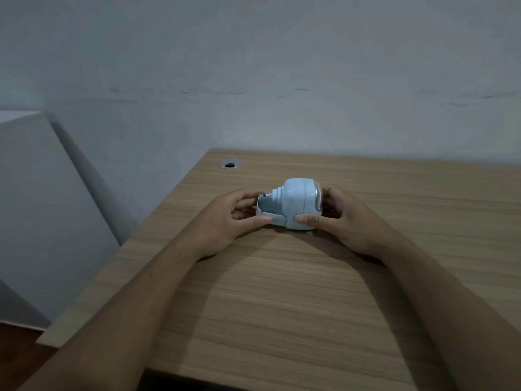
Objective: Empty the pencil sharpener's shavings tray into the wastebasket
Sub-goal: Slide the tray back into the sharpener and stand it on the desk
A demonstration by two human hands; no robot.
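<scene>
A pale blue pencil sharpener [298, 203] lies on the wooden desk [282, 292] near its middle. Its shavings tray [267, 211] sticks out of the body on the left side, partly slid out. My left hand [236, 218] grips the tray, thumb on its near edge and fingers behind. My right hand [338, 215] holds the sharpener body, thumb on the near lower corner, fingers wrapped around its right end. No wastebasket is in view.
A round cable hole [229, 164] sits at the desk's far left corner. The desk's left edge runs diagonally; beyond it stands a white panel [42, 207] against the grey wall. Dark floor shows at the lower left.
</scene>
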